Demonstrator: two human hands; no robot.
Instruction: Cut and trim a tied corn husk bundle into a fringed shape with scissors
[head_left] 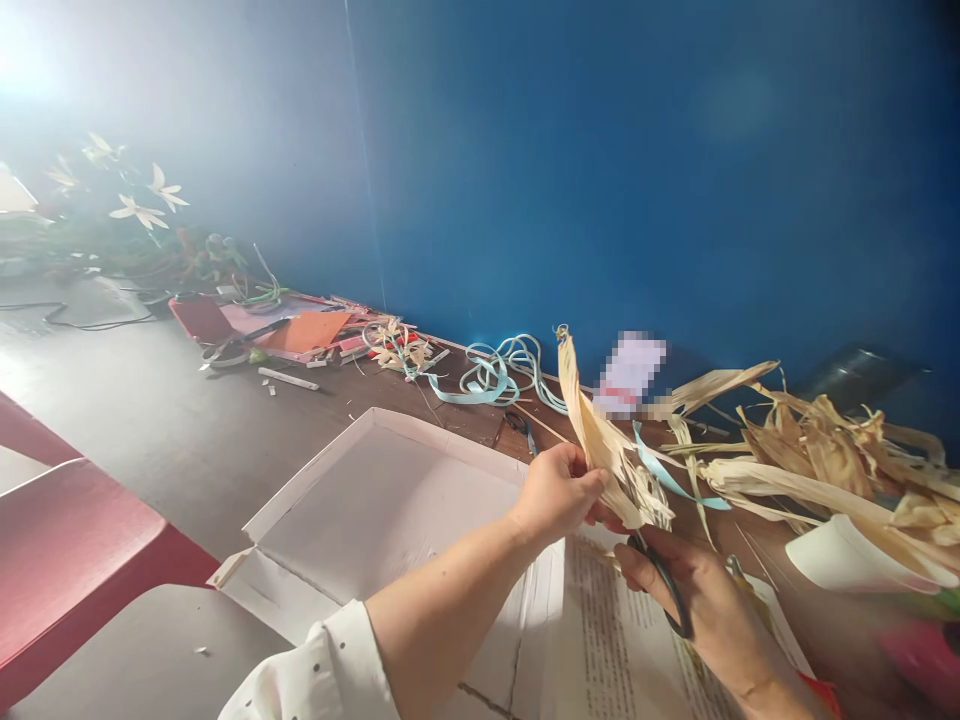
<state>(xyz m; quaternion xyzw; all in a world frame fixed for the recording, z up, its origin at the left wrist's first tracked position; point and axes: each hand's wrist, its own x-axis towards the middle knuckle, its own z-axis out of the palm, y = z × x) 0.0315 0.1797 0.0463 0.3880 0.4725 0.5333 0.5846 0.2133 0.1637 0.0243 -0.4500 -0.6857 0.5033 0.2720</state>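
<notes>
My left hand (562, 488) pinches a pale, dry corn husk (581, 395), its narrow tip pointing up and its frayed lower end hanging toward my right hand. In my right hand (694, 590) is a pair of scissors (667, 580) with dark handles. Their blades meet the lower edge of the husk and are mostly hidden by it. Below both hands lies a printed sheet (600, 640). A pile of loose dry husks (825, 455) spreads to the right of my hands, with a strip of light blue ribbon (671, 478) beside it.
A white open box lid (420, 480) lies left of my hands. Tangled blue ribbon (491, 375), orange paper (311, 330) and scraps line the blue wall (525, 180). A white paper cup (847, 560) lies tipped at right. Pale flowers (142, 212) stand far left; a red box (90, 560) is nearer.
</notes>
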